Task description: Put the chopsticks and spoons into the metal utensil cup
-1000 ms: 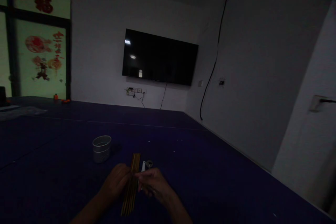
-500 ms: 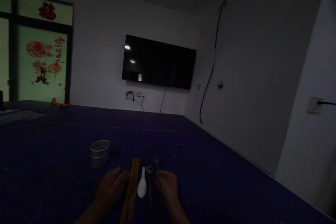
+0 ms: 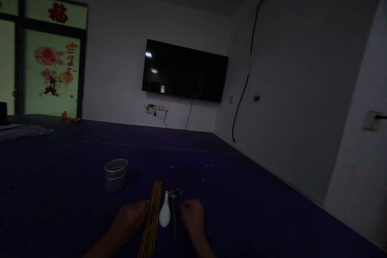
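Observation:
My left hand (image 3: 130,217), fingers drawn together, has its fingertips against the left edge of a row of several wooden chopsticks (image 3: 152,221). Right of the chopsticks lies a white soup spoon (image 3: 165,213), its bowl toward me. Beside that is a long metal spoon (image 3: 173,194), its round head pointing away from me. A second metal spoon (image 3: 180,193) has its head right against the first one. My right hand (image 3: 192,214) is closed at this second spoon's handle, which is mostly hidden by the fingers and the dim light.
An oval metal cup (image 3: 115,175) stands upright on the dark blue table (image 3: 242,205), left of the chopsticks. Small white bits (image 3: 207,165) are scattered farther back. Clear plastic (image 3: 27,131) and orange objects (image 3: 75,119) lie at the far left. A wall (image 3: 287,129) borders the table on the right.
The second metal spoon's head has come nearer to me and close against the other metal spoon. My left hand's fingers have drawn together beside the chopsticks. The view has shifted slightly.

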The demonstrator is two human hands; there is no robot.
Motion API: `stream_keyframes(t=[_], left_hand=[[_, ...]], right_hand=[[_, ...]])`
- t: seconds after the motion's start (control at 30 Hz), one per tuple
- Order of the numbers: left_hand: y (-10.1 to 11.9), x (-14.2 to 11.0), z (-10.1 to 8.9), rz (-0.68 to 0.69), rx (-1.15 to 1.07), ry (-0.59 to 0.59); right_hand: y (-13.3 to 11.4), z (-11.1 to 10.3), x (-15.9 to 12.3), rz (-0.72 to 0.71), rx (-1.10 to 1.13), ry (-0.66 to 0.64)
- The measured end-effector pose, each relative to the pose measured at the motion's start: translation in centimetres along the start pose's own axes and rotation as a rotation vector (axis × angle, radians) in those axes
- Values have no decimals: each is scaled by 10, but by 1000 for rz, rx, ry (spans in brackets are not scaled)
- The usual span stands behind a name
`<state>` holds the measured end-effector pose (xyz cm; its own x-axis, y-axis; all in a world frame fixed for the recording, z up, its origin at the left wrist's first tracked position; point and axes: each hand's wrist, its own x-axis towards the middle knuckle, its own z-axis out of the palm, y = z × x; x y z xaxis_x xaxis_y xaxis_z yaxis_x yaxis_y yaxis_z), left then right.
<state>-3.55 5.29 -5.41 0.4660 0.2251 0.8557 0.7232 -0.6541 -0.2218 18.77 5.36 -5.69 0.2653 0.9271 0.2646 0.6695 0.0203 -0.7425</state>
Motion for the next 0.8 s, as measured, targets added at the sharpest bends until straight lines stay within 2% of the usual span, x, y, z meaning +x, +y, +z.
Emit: stream_keyframes(t=[0.13, 0.3, 0.4, 0.63, 0.8], left_hand=[[-2, 0, 0, -24, -7, -23], [-9, -3, 4, -53, 23, 3], [-15, -4, 5, -61, 41, 25], [-20, 0, 4, -108, 77, 101], [-17, 5, -1, -156, 161, 142]], right_hand=[[-7, -2, -3, -32, -104, 31], [-18, -3, -6, -28, -396, 80], [-27, -5, -8, -10, -497, 79], [-31, -7, -6, -5, -538, 19], [-28, -4, -4, -6, -532, 35]])
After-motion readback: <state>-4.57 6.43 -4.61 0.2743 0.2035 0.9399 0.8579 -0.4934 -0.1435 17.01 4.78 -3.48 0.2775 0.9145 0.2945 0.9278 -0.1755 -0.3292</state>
